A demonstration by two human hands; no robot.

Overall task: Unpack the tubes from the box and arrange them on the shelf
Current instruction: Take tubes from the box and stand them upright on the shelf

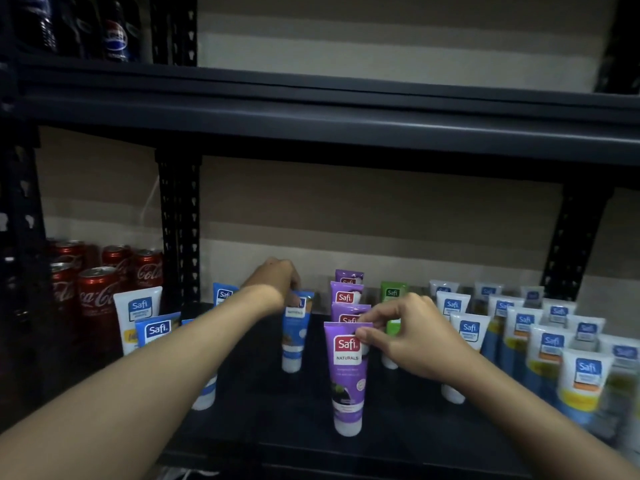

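Note:
A purple Safi tube [347,379] stands cap-down at the front of a row of several purple tubes on the dark shelf [298,420]. My right hand [412,344] pinches its top edge. Further back and to the left, my left hand [277,282] grips the top of a blue Safi tube [295,336], which also stands cap-down. A green tube [392,296] stands behind my right hand, partly hidden. No box is in view.
Several white-and-blue Safi tubes [554,344] stand in rows at the right. More blue and white tubes [138,317] stand at the left beside red cola cans [97,292]. Dark soda bottles [116,32] sit on the upper shelf. Black uprights [180,230] frame the bay.

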